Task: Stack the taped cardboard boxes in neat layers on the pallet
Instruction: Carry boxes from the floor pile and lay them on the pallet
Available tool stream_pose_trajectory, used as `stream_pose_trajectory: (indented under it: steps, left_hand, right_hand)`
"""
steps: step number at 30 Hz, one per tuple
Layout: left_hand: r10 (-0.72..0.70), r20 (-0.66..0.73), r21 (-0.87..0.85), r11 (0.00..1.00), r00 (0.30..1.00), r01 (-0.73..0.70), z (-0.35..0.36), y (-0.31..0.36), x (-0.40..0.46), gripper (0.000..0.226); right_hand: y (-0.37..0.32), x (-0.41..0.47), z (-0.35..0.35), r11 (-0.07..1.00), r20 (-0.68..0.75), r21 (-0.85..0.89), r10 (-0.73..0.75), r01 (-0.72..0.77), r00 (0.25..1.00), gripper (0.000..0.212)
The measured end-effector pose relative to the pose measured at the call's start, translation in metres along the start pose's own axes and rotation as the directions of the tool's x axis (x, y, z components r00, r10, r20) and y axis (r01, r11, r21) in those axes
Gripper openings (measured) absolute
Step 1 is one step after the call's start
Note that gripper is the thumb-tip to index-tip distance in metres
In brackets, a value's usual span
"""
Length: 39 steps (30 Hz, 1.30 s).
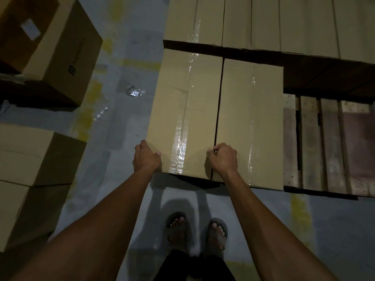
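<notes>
The left hand's fingers (157, 153) curl over the near left corner of a long tan cardboard box sealed with clear tape (183, 110), while the right hand (223, 157) hooks curled fingers into the seam between it and a matching tan taped box (250, 122) at its 3 o'clock. Both boxes lie on the slatted wooden pallet (316, 147), a taller row at 12 o'clock. The box seems to be mid-placement; next it likely needs squaring flush.

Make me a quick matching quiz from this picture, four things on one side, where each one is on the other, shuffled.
Things:
1. left hand
2. right hand
3. bare pallet slats
4. crumpled tape scraps

Places:
A. right of the two near boxes
B. on the floor left of the pallet
C. left near corner of the left box
D. at the seam between the two boxes

Pairs: 1-C, 2-D, 3-A, 4-B
</notes>
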<state>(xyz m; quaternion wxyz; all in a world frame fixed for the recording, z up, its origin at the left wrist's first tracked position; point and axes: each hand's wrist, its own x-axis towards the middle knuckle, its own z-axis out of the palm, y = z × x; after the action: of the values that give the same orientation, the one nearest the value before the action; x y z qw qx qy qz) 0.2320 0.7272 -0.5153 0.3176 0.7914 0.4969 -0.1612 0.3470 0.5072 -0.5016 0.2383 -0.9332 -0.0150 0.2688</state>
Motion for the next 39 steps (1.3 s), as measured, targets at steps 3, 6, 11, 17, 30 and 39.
stream_pose_trajectory:
  steps: [3,6,11,17,30,39]
  left_hand:
    - [0.001,0.004,0.011,1.000,1.000,-0.001,0.001,-0.005,-0.005,0.067]
    - [0.014,0.008,0.012,1.000,1.000,-0.014,0.002,-0.007,-0.007,0.067]
    - [0.043,0.000,-0.016,0.999,0.999,-0.043,0.001,-0.010,-0.005,0.061]
    - [0.047,-0.013,-0.038,0.998,0.999,-0.047,0.000,-0.010,-0.004,0.053]
    - [0.100,0.053,0.007,0.995,0.994,-0.100,-0.051,0.052,0.027,0.055]
    - [0.268,-0.004,-0.075,0.961,0.964,-0.267,-0.087,0.146,0.095,0.059]
  right_hand:
    - [0.001,-0.006,-0.001,1.000,-0.011,-0.028,0.005,-0.005,1.000,0.034]
    - [0.003,-0.009,-0.001,0.999,-0.014,-0.051,-0.015,0.015,1.000,0.032]
    - [0.007,-0.008,0.002,0.997,-0.039,0.048,-0.064,0.066,0.997,0.027]
    - [0.008,-0.008,0.006,0.992,0.003,-0.004,-0.126,0.126,0.992,0.053]
    - [-0.034,0.032,-0.038,0.997,0.040,0.072,-0.038,0.035,0.998,0.042]
    - [-0.108,0.124,-0.090,0.969,-0.036,0.117,-0.216,0.219,0.976,0.048]
